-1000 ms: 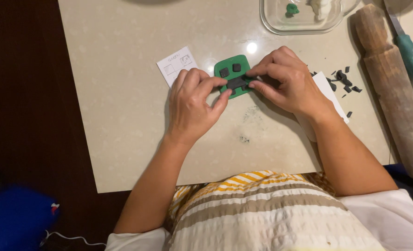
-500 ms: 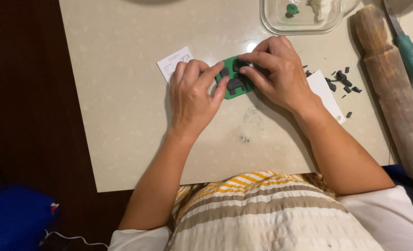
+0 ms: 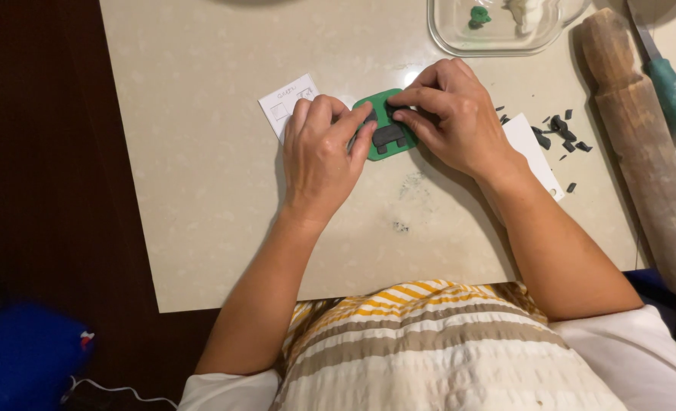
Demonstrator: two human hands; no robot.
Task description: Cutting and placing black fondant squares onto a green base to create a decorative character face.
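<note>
A flat green clay square [image 3: 396, 144] with dark grey shapes stuck on it lies on the pale board [image 3: 201, 152]. My left hand [image 3: 321, 152] rests on its left edge, fingertips pressing the clay. From the right, my right hand [image 3: 453, 114] has its fingertips on the square's upper part, pinching or pressing a dark piece. Both hands cover part of the square.
A small white paper card [image 3: 283, 103] lies left of the clay; another white card [image 3: 532, 148] lies under my right wrist. Dark clay scraps [image 3: 562, 131], a wooden rolling pin [image 3: 642, 152], a teal-handled knife [image 3: 671, 87] and a glass dish [image 3: 497, 30] sit to the right and back.
Both hands shifted slightly up and together over the green square; the dark strip held between them earlier now lies on the green clay.
</note>
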